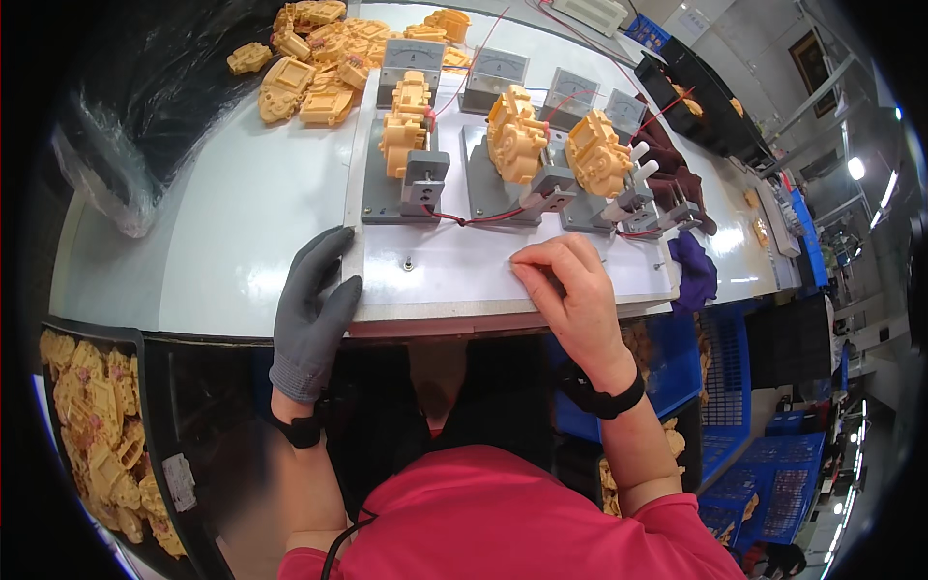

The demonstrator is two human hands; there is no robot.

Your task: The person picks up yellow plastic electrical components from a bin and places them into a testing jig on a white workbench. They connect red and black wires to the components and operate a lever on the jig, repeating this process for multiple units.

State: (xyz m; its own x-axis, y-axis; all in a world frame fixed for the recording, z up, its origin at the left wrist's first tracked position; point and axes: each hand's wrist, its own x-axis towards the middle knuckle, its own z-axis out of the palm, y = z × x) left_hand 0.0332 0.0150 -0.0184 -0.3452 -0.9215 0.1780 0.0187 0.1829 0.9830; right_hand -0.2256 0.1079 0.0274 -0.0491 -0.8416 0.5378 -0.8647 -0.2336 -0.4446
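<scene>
My left hand, in a grey glove, lies flat with fingers apart on the front left corner of a white board. My bare right hand rests on the same board's front right part, fingers curled, holding nothing that I can see. On the board stand three grey clamp fixtures, each with a yellow plastic part: left part, middle part, right part. Red wires run between the fixtures.
Grey meter boxes stand behind the fixtures. A heap of yellow parts lies at the back left, more fill a black bin at lower left. A purple cloth lies right of the board. Blue crates stand at lower right.
</scene>
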